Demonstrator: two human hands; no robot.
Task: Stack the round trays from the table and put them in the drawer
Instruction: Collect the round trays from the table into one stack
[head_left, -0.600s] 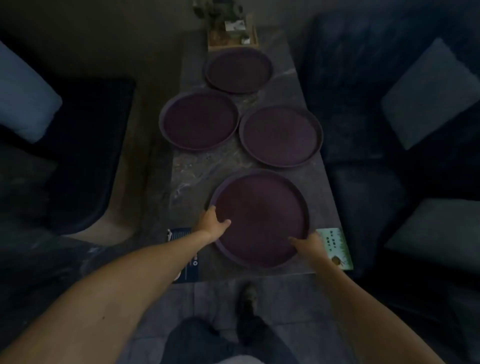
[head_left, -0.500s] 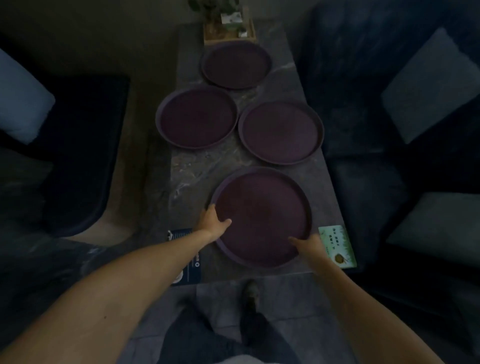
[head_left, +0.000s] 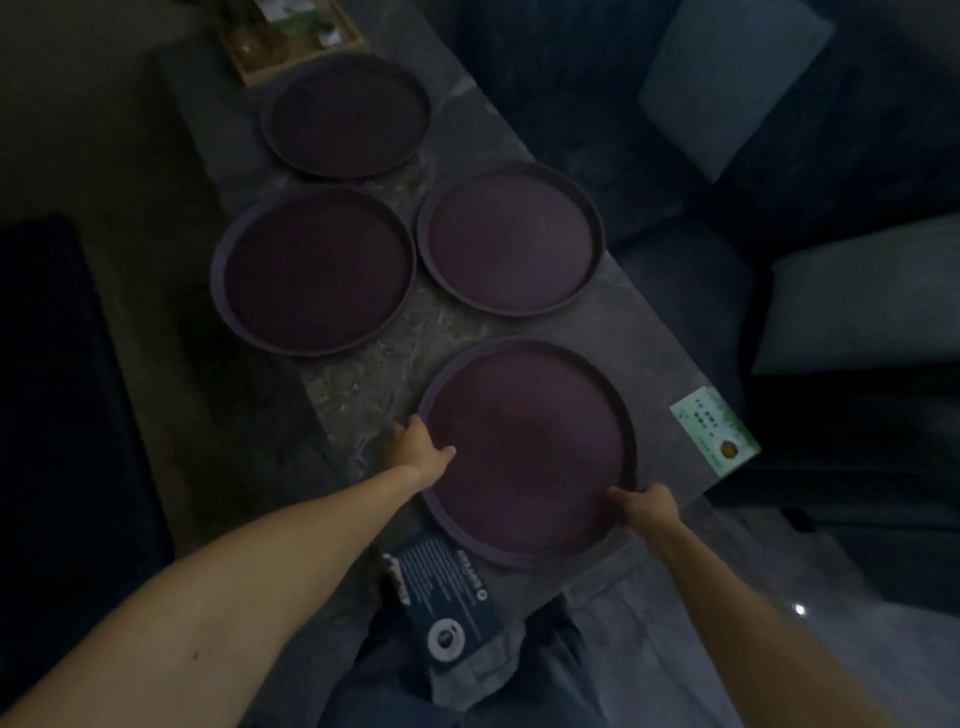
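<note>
Several dark purple round trays lie on a long grey marble table (head_left: 644, 332). The nearest tray (head_left: 524, 452) is held by both hands: my left hand (head_left: 423, 449) grips its left rim, thumb over the edge, and my right hand (head_left: 647, 506) grips its lower right rim. Beyond it lie a tray at the middle left (head_left: 314, 270), one at the middle right (head_left: 511, 241) and one at the far end (head_left: 345, 114). No drawer is visible.
A dark leaflet (head_left: 444, 597) lies at the table's near edge and a green card (head_left: 714, 428) at its right edge. A wooden box with a plant (head_left: 291, 36) stands at the far end. Dark sofas with grey cushions (head_left: 862, 291) flank the table.
The view has swung so the table now runs diagonally. Both hands keep their grip on the nearest tray, which has barely shifted on the table.
</note>
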